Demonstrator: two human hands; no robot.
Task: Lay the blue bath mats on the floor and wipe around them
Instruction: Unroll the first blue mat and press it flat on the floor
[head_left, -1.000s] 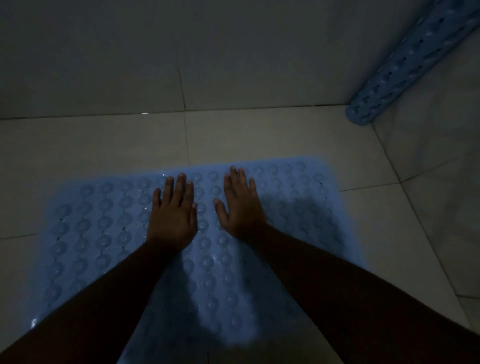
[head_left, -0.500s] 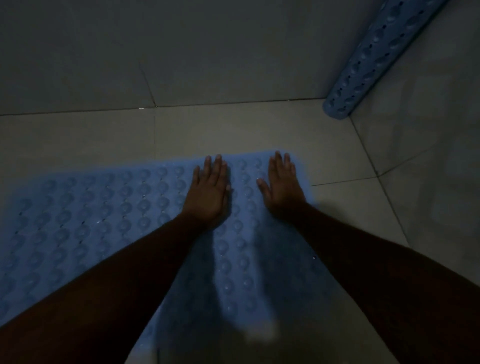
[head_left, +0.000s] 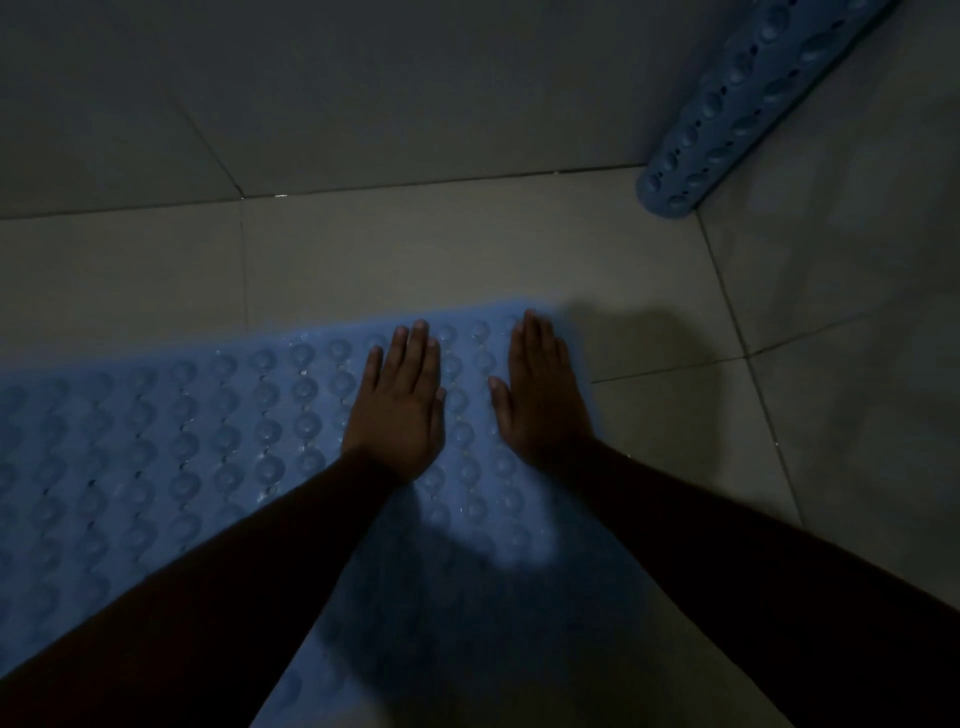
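A blue bath mat (head_left: 171, 447) covered in round suction bumps lies flat on the tiled floor, running off the left edge. My left hand (head_left: 400, 405) presses flat on it near its far right corner, fingers together and extended. My right hand (head_left: 540, 395) lies flat at the mat's right edge, palm down. Neither hand holds anything. A second blue mat (head_left: 737, 98), rolled into a tube, leans in the wall corner at the upper right.
Pale floor tiles (head_left: 415, 254) with dark grout lines surround the mat. A grey tiled wall (head_left: 363, 88) rises at the back and another wall (head_left: 857, 312) on the right. The light is dim, and my arms cast shadows on the mat.
Both hands have slid rightward across the mat, from its middle to its right end. The view has shifted right with them, so more of the mat runs off the left.
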